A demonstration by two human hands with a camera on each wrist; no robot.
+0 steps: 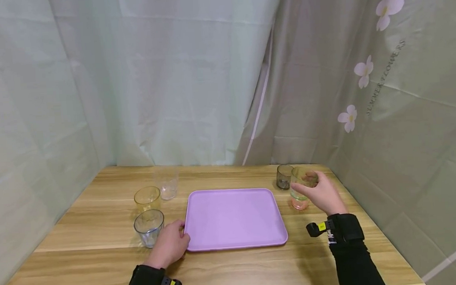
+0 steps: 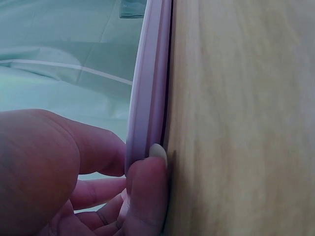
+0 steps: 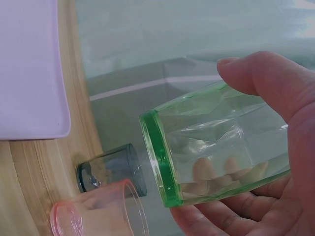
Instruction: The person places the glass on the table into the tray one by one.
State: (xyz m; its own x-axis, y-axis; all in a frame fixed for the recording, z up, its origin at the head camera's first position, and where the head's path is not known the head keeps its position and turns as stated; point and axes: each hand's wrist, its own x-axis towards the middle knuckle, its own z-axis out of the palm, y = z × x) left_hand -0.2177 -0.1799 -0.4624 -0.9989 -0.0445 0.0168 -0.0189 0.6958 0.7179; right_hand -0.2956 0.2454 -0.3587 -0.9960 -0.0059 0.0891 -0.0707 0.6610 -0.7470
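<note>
A lilac tray (image 1: 235,219) lies on the wooden table. At its near left corner, my left hand (image 1: 170,243) pinches the rim, and the left wrist view shows the fingertips (image 2: 146,184) against the tray's side wall (image 2: 150,88). On the right, my right hand (image 1: 322,193) grips a faceted green glass (image 3: 221,142), thumb on one side and fingers round the other. That glass is above the table; in the head view its base overlaps a pink glass (image 1: 300,204). A dark grey glass (image 1: 284,177) stands just behind the pink one.
Left of the tray stand a clear glass (image 1: 168,186), a yellow glass (image 1: 148,199) and a blue-grey glass (image 1: 150,229), the last close beside my left hand. Pale curtains (image 1: 180,84) hang behind the table and along both sides.
</note>
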